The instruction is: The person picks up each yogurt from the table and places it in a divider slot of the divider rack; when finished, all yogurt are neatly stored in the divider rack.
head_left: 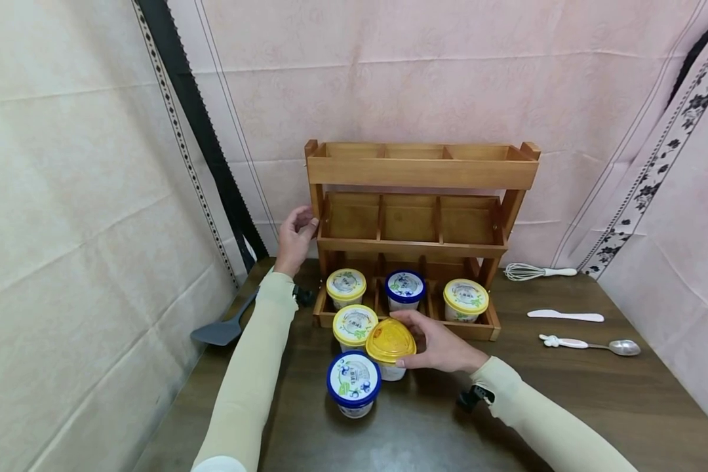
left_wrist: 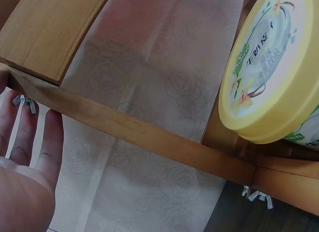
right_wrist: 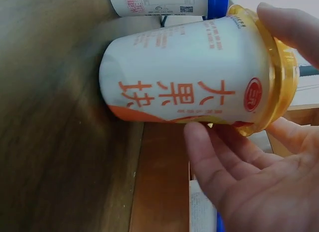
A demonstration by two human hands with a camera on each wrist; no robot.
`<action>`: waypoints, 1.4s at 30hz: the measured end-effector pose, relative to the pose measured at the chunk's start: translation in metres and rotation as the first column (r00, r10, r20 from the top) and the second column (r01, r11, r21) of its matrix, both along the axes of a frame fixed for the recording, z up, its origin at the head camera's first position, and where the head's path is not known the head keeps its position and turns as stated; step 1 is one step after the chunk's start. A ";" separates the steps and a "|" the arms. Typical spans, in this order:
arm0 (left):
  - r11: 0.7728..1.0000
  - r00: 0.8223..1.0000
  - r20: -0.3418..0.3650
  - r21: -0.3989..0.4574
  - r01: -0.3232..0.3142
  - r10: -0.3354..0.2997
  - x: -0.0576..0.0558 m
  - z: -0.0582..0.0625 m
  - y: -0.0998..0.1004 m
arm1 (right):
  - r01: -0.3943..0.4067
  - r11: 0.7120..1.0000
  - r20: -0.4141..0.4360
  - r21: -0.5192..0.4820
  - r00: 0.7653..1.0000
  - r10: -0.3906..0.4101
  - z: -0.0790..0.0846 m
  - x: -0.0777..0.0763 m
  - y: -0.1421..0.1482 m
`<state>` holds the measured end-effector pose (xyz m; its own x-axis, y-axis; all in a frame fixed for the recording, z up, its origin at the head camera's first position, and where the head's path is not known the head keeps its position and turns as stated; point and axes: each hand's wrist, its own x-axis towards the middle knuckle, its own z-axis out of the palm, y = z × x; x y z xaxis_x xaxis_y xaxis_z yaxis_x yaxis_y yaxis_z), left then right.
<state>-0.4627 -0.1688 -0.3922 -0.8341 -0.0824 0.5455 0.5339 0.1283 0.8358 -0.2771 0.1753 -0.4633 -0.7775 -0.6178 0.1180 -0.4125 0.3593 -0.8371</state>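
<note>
My left hand (head_left: 295,239) holds the left upright of a wooden three-tier rack (head_left: 421,174); in the left wrist view its fingers (left_wrist: 49,142) lie against the wooden bar near a wing nut. My right hand (head_left: 442,344) grips a yogurt cup with a domed yellow lid (head_left: 391,339), thumb and fingers on opposite sides. That cup (right_wrist: 184,72) stands on the table in the right wrist view. Beside it are a yellow-lidded cup (head_left: 354,324) and, nearer me, a blue-lidded cup (head_left: 354,380). The rack's bottom tier holds two yellow-lidded cups (head_left: 346,286) (head_left: 466,297) and a blue-lidded one (head_left: 405,287).
A grey spatula (head_left: 221,331) lies left of my left forearm. On the right of the dark wooden table (head_left: 436,432) lie a whisk (head_left: 537,271), a white knife (head_left: 565,316) and a spoon (head_left: 590,344). Pale cloth (head_left: 425,85) hangs behind the rack and at both sides.
</note>
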 end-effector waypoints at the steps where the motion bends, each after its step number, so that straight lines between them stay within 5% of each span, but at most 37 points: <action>1: 1.000 1.000 -0.006 0.001 -0.002 0.002 -0.001 0.000 0.000 | 0.002 1.000 0.002 -0.010 1.000 -0.002 0.000 0.000 0.000; 8: 1.000 1.000 -0.021 0.004 -0.007 0.008 -0.003 -0.001 0.001 | 0.012 0.998 -0.003 -0.064 1.000 -0.012 0.005 0.001 0.005; 27: 1.000 1.000 0.005 0.004 0.007 -0.007 0.000 0.002 0.000 | 0.114 0.989 -0.111 -0.091 0.986 -0.124 0.050 0.007 0.029; 42: 1.000 1.000 0.010 0.014 0.011 -0.011 0.000 0.001 0.001 | 0.229 0.951 -0.211 -0.207 0.939 -0.272 0.096 0.014 0.065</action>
<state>-0.4629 -0.1677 -0.3913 -0.8404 -0.0810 0.5358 0.5267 0.1109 0.8428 -0.2628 0.2398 -0.3669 -0.8409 -0.3592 0.4048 -0.5204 0.3314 -0.7870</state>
